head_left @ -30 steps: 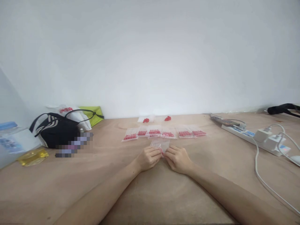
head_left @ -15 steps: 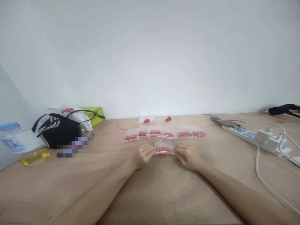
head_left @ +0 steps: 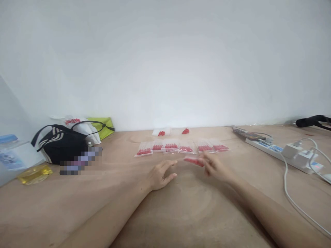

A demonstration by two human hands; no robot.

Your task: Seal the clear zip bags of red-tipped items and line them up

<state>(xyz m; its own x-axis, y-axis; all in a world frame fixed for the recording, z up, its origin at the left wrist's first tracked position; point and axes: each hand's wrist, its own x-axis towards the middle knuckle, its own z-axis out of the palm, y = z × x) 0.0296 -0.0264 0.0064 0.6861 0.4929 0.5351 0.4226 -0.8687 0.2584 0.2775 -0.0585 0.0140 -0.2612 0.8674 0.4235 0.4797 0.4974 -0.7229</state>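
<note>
My right hand (head_left: 213,166) pinches one end of a small clear zip bag (head_left: 193,161) with red capsule-like pieces inside. The bag is tilted and slightly blurred. Left of it, my left hand (head_left: 161,175) is held with thumb and fingers apart, touching nothing but perhaps the table. Beyond both hands lies a row of similar filled bags, among them a left one (head_left: 144,149), a middle one (head_left: 170,146) and a right one (head_left: 220,147). Some of these overlap.
Farther back are loose red pieces (head_left: 185,131) and clear bags (head_left: 156,131) with more red pieces. A black bag (head_left: 68,146) and a yellow liquid container (head_left: 34,174) stand left. On the right are a power strip (head_left: 278,151), a phone (head_left: 252,134) and a white cable (head_left: 286,182).
My left hand has let go of the zip bag and its fingers have spread. My right hand has moved the bag to the right and turned it.
</note>
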